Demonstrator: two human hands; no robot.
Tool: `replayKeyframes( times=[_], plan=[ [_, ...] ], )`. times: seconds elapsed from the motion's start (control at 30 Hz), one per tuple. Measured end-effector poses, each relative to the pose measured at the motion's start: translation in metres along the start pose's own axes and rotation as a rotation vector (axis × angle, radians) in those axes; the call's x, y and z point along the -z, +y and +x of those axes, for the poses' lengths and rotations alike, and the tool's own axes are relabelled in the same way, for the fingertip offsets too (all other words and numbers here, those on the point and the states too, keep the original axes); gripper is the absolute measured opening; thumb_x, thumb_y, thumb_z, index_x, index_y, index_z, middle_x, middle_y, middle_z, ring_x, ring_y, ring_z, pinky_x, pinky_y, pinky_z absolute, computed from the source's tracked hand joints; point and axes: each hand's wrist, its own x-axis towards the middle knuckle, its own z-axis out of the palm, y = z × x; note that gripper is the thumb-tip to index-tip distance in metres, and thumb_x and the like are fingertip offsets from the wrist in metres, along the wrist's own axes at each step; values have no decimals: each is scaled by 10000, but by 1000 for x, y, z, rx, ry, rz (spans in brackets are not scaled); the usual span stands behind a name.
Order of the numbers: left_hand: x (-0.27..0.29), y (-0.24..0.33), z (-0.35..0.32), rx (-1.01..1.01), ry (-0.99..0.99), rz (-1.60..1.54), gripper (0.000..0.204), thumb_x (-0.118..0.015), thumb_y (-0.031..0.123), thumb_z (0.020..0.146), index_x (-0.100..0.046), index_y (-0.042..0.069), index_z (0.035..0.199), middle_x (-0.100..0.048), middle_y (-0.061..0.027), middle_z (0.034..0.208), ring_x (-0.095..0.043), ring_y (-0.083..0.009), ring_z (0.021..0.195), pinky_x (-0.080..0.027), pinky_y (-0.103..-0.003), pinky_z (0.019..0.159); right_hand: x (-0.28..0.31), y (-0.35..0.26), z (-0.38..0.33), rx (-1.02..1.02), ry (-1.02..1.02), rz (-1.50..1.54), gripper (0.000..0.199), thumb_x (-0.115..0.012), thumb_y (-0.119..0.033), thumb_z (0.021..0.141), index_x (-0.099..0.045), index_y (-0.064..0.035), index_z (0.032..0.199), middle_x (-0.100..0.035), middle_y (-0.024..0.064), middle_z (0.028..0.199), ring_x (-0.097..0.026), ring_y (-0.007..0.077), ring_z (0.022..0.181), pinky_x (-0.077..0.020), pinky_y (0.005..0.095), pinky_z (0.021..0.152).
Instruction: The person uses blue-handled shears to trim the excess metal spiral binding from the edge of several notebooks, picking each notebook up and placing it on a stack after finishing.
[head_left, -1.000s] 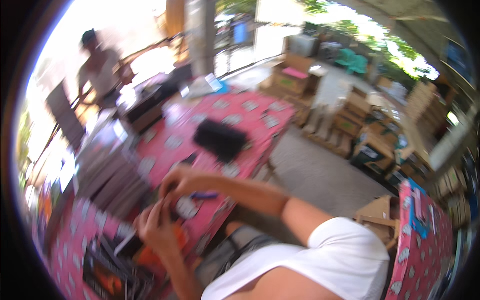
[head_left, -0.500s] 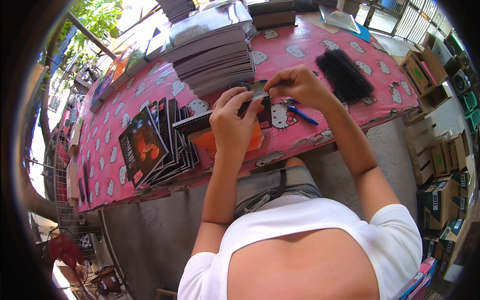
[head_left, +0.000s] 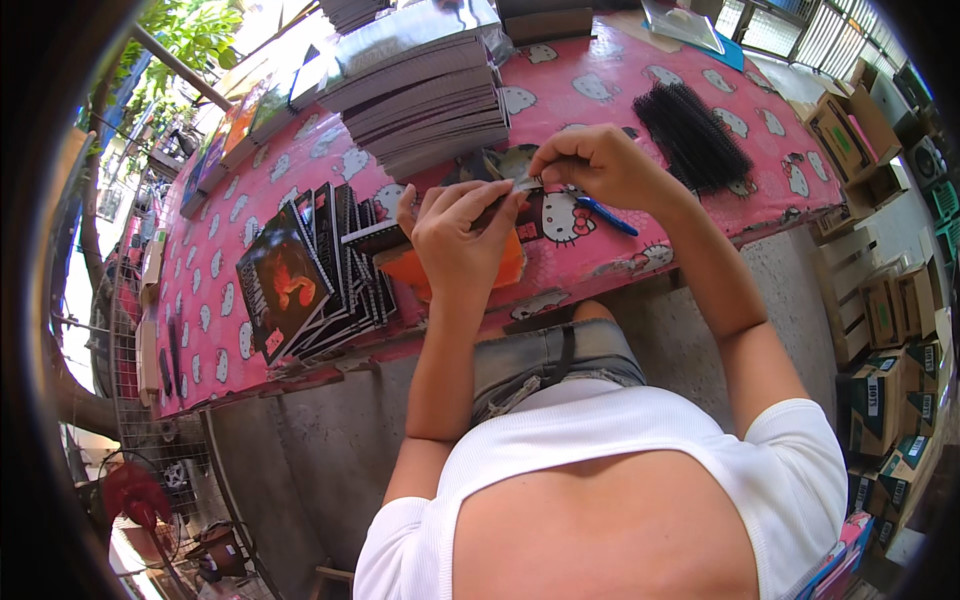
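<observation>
My left hand (head_left: 462, 235) is closed over the upper edge of a black book (head_left: 375, 238), thumb and fingertips pinching near its right end. A row of small marks runs along that edge. My right hand (head_left: 605, 170) meets it there, thumb and forefinger pinched together; what lies between them is too small to tell. Under the book is an orange piece (head_left: 405, 270), partly hidden by my left hand. A blue-handled tool (head_left: 607, 216) lies on the table just right of the book. Farther right is a bundle of black spiral coils (head_left: 690, 135).
Black spiral-bound notebooks (head_left: 285, 290) lie fanned in a pile at left. A tall stack of books (head_left: 425, 105) stands behind my hands, with more colourful books (head_left: 240, 130) at far left. The pink patterned tablecloth (head_left: 570, 85) covers the table. Cardboard boxes (head_left: 870, 400) stand at right.
Both hands stay at the book's right end. My left forefinger has straightened and its fingers have shifted slightly; my right hand has barely moved, and the view has tilted a little.
</observation>
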Motion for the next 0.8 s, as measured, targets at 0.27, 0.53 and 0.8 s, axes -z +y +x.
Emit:
replayKeyframes(
  times=[0.27,0.53,0.8],
  plan=[
    [-1,-15,-32,-278,125,-19,111,-760,182,705,-724,170,809,-667,45,813,-591,-135,801,-223,-383,1027,0,4,-14,127,-74,-26,143,-673,48,762,-702,-19,885,-670,46,827,-617,104,737,-489,230,653],
    [-1,-19,-44,-334,102,-3,177,-756,153,687,-725,179,860,-664,42,869,-587,-147,845,-175,-390,1073,-7,-6,-18,153,-134,-53,170,-673,66,748,-708,-31,883,-654,50,829,-634,117,744,-513,242,641],
    [-3,-8,-29,-240,150,-11,212,-796,203,659,-713,161,849,-668,37,843,-578,-130,777,-232,-359,1011,-6,-9,-22,229,-96,-92,146,-654,48,771,-691,-6,902,-641,56,808,-636,132,692,-507,239,619]
  ],
)
